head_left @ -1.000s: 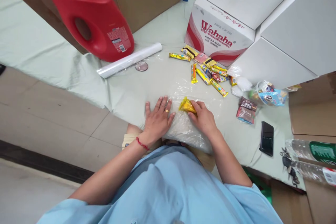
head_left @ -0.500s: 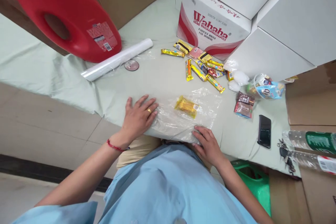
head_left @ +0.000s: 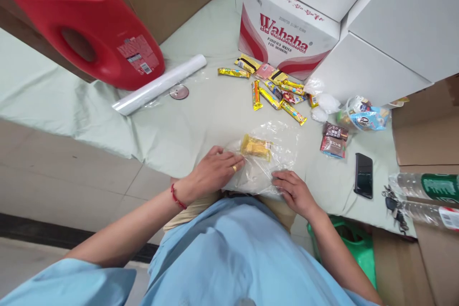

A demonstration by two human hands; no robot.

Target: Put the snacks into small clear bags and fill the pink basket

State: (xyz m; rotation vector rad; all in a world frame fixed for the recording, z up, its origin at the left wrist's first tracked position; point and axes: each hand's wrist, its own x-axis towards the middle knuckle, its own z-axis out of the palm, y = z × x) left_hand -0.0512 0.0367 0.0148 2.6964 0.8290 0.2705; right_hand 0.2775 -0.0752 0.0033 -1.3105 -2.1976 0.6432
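A yellow-wrapped snack (head_left: 256, 147) lies on a crinkled clear plastic film (head_left: 251, 177) near the table's front edge. My left hand (head_left: 218, 168), with a ring and a red cord bracelet, is closed on the film's left side, just below and left of the snack; its thumb is hidden underneath. On the film's lower right, my right hand (head_left: 292, 190) has its fingers curled over the edge, the thumb low near my shirt. Creases run across the film between both hands. A white roll of plastic film (head_left: 161, 85) rests farther left.
Several small wrapped snacks (head_left: 269, 98) lie before a Wahaha carton (head_left: 287, 33). A red jug (head_left: 118, 43) stands at the left, near a round metal disc (head_left: 179, 92). To the right are brown packets (head_left: 333, 141), a phone (head_left: 364, 175), keys (head_left: 394, 208) and plastic bottles (head_left: 405, 186).
My left hand has moved right and drawn its spread fingers together, bunching the film's left side. The right hand has shifted slightly right. The snack has turned a little.
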